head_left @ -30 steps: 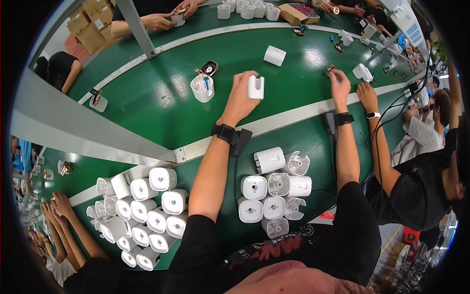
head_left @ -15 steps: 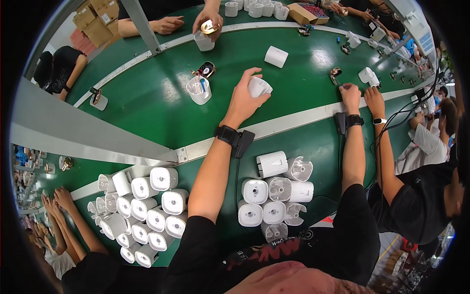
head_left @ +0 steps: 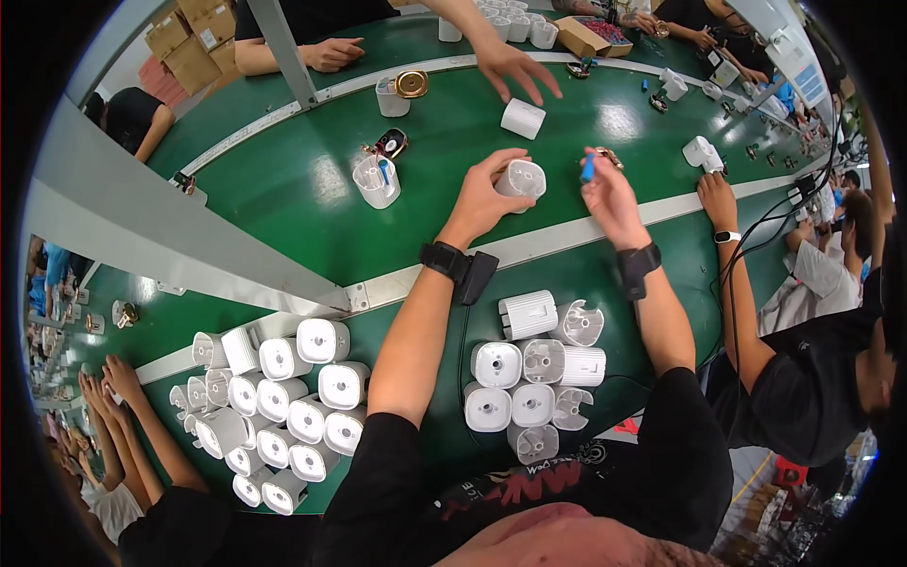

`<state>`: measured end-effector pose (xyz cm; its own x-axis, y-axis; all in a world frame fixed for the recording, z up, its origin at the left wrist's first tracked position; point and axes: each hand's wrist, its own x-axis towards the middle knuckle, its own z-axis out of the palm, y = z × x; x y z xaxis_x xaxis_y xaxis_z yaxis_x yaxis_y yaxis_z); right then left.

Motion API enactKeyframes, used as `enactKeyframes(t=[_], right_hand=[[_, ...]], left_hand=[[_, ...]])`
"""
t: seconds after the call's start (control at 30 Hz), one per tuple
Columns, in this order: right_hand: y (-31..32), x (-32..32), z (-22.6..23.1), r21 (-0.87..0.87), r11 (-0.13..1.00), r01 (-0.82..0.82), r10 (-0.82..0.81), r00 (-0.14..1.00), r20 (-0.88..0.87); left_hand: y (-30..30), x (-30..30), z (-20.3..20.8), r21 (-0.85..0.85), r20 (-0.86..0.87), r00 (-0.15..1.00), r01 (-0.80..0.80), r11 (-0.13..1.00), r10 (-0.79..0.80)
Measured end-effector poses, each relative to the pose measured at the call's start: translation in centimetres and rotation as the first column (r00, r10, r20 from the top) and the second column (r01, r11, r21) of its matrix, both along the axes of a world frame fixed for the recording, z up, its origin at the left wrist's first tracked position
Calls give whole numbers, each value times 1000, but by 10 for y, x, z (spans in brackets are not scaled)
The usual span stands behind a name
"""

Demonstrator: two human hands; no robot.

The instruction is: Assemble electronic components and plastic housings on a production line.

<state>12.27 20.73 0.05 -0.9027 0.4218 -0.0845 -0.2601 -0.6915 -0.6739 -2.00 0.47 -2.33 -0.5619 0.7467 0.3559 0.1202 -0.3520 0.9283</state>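
My left hand [head_left: 480, 200] is wrapped round a white ribbed plastic housing [head_left: 525, 178], its open end tilted up towards me. To its right, my right hand [head_left: 616, 203] pinches a small blue cylinder [head_left: 588, 168]. A gold-rimmed part [head_left: 608, 158] shows behind those fingers; whether it joins the cylinder is hidden. The cylinder and the housing are apart. Left of my left hand stands another white housing [head_left: 377, 184] with a blue piece inside and a black round part [head_left: 391, 144] at its rim. Beyond my hands a white housing [head_left: 522, 119] lies on its side.
Several white housings [head_left: 307, 420] are stacked at the lower left, more [head_left: 532, 404] between my forearms. A metal post [head_left: 179, 241] slants across the left. A co-worker's hand [head_left: 515, 68] reaches in from the far side, near a gold-topped housing [head_left: 394, 99]. Black cables [head_left: 756, 241] hang at right.
My right hand has come left and nearer my left hand, bringing the blue cylinder. The housing in my left hand has turned. The co-worker's hand has left the gold-topped housing and moved right.
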Motion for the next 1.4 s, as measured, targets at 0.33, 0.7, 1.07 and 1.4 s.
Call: enactKeyframes(t=[0.33, 0.7, 1.07, 1.4], right_hand=[[-69, -9, 0, 848, 467, 251, -372, 926, -69], [-56, -6, 4, 986, -34, 161, -360, 919, -163], [-59, -3, 8, 954, -296, 54, -224, 967, -124], [-60, -1, -7, 988, -44, -149, -88, 986, 145]], left_hand=[[-2, 4, -5, -161, -90, 996, 15, 987, -30], [1, 8, 0, -264, -217, 976, -24, 964, -35], [3, 8, -4, -165, -164, 984, 47, 985, -75], [-5, -3, -9, -228, -75, 993, 73, 971, -93]])
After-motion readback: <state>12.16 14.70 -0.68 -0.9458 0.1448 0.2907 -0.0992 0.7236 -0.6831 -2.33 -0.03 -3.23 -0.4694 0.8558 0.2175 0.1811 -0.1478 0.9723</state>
